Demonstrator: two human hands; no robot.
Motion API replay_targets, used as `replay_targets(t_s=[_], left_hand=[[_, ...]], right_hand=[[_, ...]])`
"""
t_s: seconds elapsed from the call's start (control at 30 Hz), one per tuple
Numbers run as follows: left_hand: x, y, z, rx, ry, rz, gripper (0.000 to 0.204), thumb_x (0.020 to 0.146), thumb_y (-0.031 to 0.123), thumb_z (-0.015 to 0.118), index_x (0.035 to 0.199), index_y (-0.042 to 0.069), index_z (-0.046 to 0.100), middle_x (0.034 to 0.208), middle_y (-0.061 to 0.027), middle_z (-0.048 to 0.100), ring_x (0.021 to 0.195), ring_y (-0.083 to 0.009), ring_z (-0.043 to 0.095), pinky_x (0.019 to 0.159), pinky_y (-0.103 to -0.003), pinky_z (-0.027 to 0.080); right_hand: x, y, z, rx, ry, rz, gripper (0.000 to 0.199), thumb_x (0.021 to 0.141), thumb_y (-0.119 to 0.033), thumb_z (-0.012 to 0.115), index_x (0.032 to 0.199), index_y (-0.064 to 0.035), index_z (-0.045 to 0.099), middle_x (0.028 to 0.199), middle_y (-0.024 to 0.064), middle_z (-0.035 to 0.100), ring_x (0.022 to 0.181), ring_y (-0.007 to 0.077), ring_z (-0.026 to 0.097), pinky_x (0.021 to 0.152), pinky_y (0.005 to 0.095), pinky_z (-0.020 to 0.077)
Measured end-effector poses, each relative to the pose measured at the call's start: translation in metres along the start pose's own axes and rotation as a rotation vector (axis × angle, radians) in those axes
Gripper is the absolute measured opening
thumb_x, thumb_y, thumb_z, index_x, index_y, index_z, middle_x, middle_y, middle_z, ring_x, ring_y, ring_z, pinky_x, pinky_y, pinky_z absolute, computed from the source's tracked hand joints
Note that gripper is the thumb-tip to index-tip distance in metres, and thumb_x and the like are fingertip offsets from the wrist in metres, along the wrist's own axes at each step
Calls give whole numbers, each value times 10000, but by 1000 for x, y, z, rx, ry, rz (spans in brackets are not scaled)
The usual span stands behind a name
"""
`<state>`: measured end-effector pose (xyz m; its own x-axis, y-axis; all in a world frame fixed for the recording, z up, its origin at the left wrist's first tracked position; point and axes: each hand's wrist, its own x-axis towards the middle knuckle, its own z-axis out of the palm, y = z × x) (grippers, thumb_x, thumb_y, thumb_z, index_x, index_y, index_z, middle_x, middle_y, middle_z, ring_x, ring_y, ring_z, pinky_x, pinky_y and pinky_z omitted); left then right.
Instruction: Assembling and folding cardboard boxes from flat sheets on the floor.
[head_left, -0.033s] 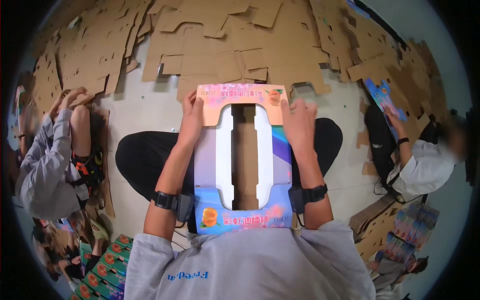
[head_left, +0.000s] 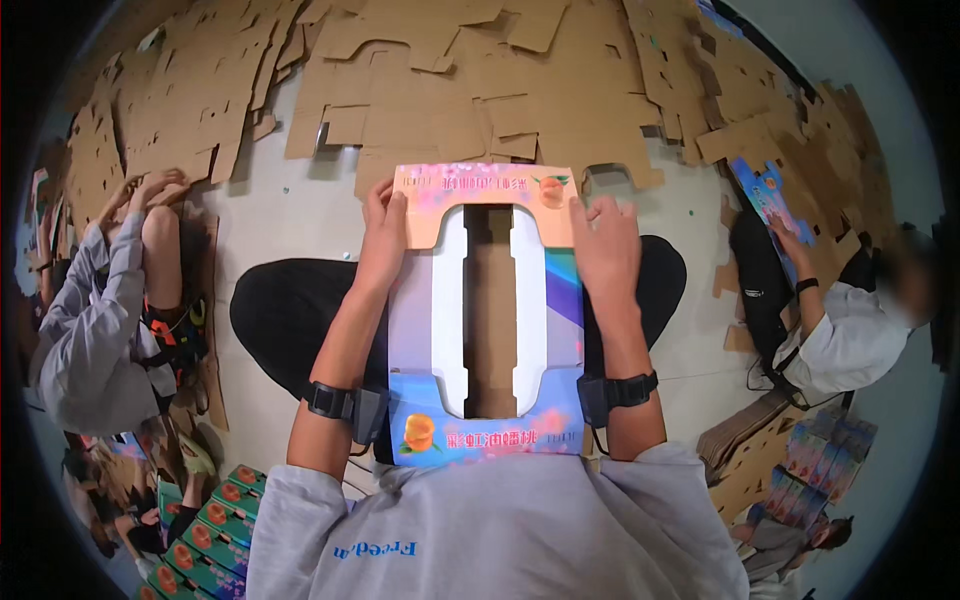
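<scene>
1. Head view, centre of the frame: the printed cardboard box (head_left: 449, 310) stands between the person's bent knees, nearly where it was a moment ago, its far edge slightly higher in the frame. Its printed end panels and white side flaps (head_left: 530, 310) frame a long opening.
2. Head view, left of the box's far end: the left hand (head_left: 383, 230) pinches the corner, thumb on the printed face, fingers around the side. Its hold looks unchanged.
3. Head view, right of the far end: the right hand (head_left: 610, 240) has shifted a little rightward and its fingers now look more curled. The thumb is by the box's edge; whether it pinches the card, I cannot tell.
4. Head view, overall: the folded shape looks the same, so the change seems to be one of hand placement, with the left hand steadying the box.
</scene>
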<state>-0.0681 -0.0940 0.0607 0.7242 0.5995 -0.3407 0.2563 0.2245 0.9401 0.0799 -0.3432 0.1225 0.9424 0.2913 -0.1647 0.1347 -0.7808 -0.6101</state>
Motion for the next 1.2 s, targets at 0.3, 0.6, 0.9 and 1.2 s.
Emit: replay_targets(t_s=[0.3,0.6,0.9,1.2], left_hand=[[-31,64,-10,-92,-173,-227,728,1126,516,479,1713,155,246,1609,-106,443,1370,-215,494,1158,-356,373],[-4,7,-16,-28,-263,-250,767,1131,592,345,1726,150,146,1728,-148,280,1584,-282,281,1282,-417,250],[-26,-5,-26,241,-49,-91,583,1147,468,396,1541,50,496,1455,-150,555,1367,-257,537,1154,-371,398],[-26,22,-40,580,-67,200,317,1028,180,696,1221,-69,733,1198,-152,698,1127,-234,707,1000,-366,548]], right_hand=[[18,17,-6,247,-175,66,552,1043,-438,625,834,71,654,775,260,671,750,406,674,721,474,504],[13,25,1,63,-159,67,525,1096,-396,522,924,80,661,926,302,704,942,501,688,839,532,522],[23,20,12,-244,-192,-50,435,1128,-355,448,1099,43,620,1034,366,703,997,560,662,906,618,513],[44,37,34,59,-603,287,653,1119,-555,358,1458,-41,574,1358,259,672,1042,370,745,912,506,607]])
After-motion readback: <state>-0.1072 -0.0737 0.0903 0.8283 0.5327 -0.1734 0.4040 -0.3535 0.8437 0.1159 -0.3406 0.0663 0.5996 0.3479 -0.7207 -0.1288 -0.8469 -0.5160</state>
